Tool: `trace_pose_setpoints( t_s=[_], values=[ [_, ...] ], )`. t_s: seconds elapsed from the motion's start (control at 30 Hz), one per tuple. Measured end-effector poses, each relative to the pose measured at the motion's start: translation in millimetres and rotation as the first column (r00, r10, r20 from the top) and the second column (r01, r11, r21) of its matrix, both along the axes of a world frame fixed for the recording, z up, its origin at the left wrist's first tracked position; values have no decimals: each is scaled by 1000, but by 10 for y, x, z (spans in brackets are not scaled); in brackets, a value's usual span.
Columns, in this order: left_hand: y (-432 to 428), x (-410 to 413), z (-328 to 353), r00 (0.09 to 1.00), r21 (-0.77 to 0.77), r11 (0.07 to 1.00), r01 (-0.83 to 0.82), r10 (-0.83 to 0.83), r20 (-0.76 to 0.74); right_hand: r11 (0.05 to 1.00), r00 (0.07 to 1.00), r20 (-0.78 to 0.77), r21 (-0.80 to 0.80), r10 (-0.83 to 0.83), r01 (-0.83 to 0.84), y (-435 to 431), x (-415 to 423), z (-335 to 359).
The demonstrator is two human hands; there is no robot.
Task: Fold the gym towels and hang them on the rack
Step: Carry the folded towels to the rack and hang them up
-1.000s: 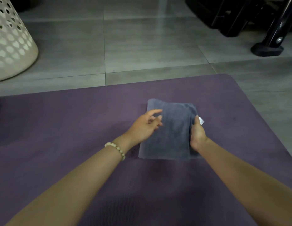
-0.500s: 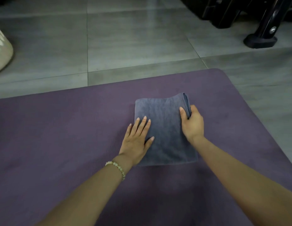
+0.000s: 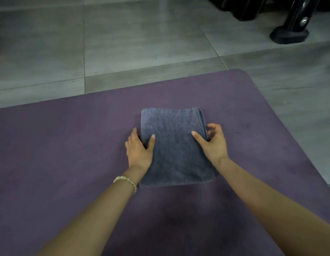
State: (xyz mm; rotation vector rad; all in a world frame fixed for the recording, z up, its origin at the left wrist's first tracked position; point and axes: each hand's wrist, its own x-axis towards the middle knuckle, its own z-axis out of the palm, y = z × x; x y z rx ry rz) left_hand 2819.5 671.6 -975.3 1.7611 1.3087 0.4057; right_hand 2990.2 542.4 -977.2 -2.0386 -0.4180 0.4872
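Folded grey towel (image 3: 176,145) on purple mat (image 3: 68,145); left hand (image 3: 140,151) pinches its 9 o'clock edge, right hand (image 3: 214,145) its 3 o'clock edge. Soft, light, probably floppy: support both sides.

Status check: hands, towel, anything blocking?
Left hand and right hand grip folded towel by its side edges. Towel flat on purple mat. No rack in view; nothing on or against towel.

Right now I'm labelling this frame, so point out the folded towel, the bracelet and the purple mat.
folded towel (image 3: 176,154), head view, middle of top face.
bracelet (image 3: 130,182), head view, beads on left wrist.
purple mat (image 3: 59,145), head view, bare patch left of towel.
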Motion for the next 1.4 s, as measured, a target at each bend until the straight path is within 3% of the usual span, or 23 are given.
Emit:
trace_pose_setpoints(
  t_s=[0.1, 0.17, 0.23, 0.3, 0.37, 0.43, 0.57, 0.63, 0.7, 0.77, 0.87, 0.93, 1.0, 1.1, 1.17, 1.23, 1.3, 1.4],
  values=[
    [134, 14, 95, 1000, -115, 993, 21, -23, -16, 998, 999, -31, -61, 19, -21, -66, -11, -40],
    [234, 27, 152, 999, -284, 958, 40, -45, -9, 995, 997, -56, -80, 48, -52, -104, -14, -41],
    [254, 42, 230, 996, -529, 845, 81, -46, 79, 995, 995, -77, -80, 56, -62, -115, -3, -16],
    [222, 41, 306, 989, -632, 761, 144, -122, 79, 996, 992, -117, -70, 47, -56, -114, -5, 43],
    [196, 21, 377, 977, -627, 755, 194, -203, 57, 997, 985, -171, -64, 36, -48, -122, -33, 125],
    [181, -11, 494, 979, -581, 788, 204, -179, 101, 996, 984, -176, -75, 28, -41, -145, -107, 184],
    [126, -60, 758, 958, -565, 820, 85, 88, 272, 996, 997, -61, -81, -44, 39, -171, -398, 311],
    [126, -95, 891, 928, -570, 822, -9, 219, 302, 992, 984, -145, -76, -108, 97, -94, -624, 433],
    [152, -157, 1014, 893, -589, 804, -85, 323, 313, 973, 927, -308, -151, -214, 174, 19, -879, 622],
    [180, -261, 1144, 850, -605, 783, -145, 411, 329, 976, 840, -501, -160, -210, 149, 121, -1139, 871],
    [213, -453, 1328, 785, -629, 743, -229, 523, 332, 995, 528, -847, 97, 63, 37, 301, -1500, 1235],
    [217, -598, 1440, 757, -639, 718, -277, 572, 314, 963, 400, -893, 258, 205, 82, 443, -1685, 1413],
    [259, -733, 1499, 727, -637, 706, -311, 608, 319, 926, 469, -848, 349, 247, 142, 596, -1793, 1510],
    [383, -924, 1657, 711, -658, 703, -271, 607, 355, 919, 700, -687, 377, 196, 113, 748, -1840, 1674],
    [502, -1100, 1830, 755, -709, 690, -143, 539, 373, 928, 809, -558, 370, 186, 42, 845, -1819, 1851],
    [598, -1395, 2013, 877, -733, 680, 11, 347, 334, 948, 906, -388, 316, 170, -42, 930, -1749, 2141],
    [718, -1713, 2241, 961, -697, 716, 34, 169, 220, 956, 958, -213, 263, 190, -131, 977, -1667, 2591],
    [835, -2058, 2902, 972, -576, 812, -98, 202, 120, 952, 959, -5, 124, 283, -280, 933, -1564, 3376]
  ],
)
